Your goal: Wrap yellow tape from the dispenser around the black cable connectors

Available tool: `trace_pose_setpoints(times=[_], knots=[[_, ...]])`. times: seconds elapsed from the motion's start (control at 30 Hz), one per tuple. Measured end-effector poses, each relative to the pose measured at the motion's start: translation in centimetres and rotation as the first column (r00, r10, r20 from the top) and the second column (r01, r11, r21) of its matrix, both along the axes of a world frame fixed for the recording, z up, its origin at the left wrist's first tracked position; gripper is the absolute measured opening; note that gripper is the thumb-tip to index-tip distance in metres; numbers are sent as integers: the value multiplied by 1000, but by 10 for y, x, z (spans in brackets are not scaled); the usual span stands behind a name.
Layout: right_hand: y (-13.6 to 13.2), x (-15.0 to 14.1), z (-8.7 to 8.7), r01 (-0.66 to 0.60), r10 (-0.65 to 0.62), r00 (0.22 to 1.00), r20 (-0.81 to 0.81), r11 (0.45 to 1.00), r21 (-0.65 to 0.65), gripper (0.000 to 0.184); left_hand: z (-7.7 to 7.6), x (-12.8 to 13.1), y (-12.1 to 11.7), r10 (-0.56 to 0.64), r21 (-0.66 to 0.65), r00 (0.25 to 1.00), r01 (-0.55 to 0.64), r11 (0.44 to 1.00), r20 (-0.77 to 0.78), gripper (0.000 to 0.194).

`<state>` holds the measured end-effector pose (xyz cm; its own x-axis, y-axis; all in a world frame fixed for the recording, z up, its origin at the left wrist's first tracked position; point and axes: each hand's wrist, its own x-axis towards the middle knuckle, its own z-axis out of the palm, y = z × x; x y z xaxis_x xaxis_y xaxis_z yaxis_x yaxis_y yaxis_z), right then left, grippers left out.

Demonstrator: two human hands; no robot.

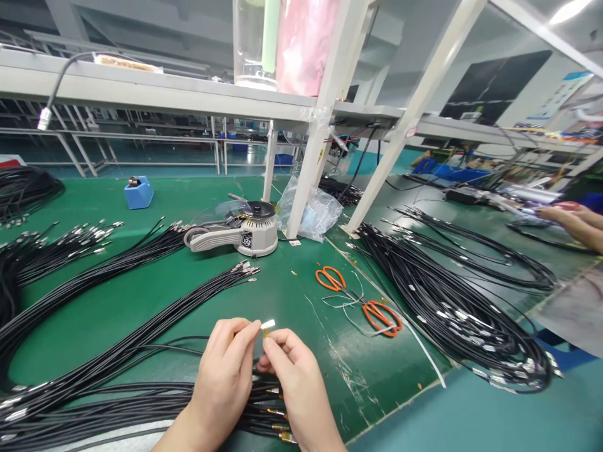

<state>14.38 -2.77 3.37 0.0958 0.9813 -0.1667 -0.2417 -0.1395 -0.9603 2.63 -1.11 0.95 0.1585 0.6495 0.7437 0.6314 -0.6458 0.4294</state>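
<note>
My left hand point(225, 370) is closed in a pinch at a silver cable connector point(268, 324), held just above the bench. My right hand point(299, 383) pinches a small piece of amber tape point(266, 334) right below the connector. The rest of that cable is hidden behind my fingers. Under and beside my hands lies a bundle of black cables point(141, 402), several of whose ends show amber tape point(277, 412). Another bundle of black cables point(179, 307) stretches from the left, its silver ends near the tape dispenser point(257, 235).
Two orange-handled scissors point(380, 317) lie to the right, with thin white strips point(426, 351) around them. Coiled black cables point(438, 307) fill the right side. Beyond the dispenser are shelf posts point(306, 169), a plastic bag point(315, 207) and a blue holder point(139, 193). Another person's hand point(572, 220) appears far right.
</note>
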Motion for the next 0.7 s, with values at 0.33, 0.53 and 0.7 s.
trace_pose_setpoints(times=[0.33,0.53,0.7], knots=[[-4,3,-2,45,-50,994,97,998,51,21,17,0,-3,-40,-360,975,119,925,221,12],[-3,3,-1,34,-47,988,147,995,90,17,26,-1,-3,38,-623,957,157,766,287,20],[-2,2,-2,36,-53,983,177,995,97,17,28,-1,-2,90,-710,942,179,681,324,23]])
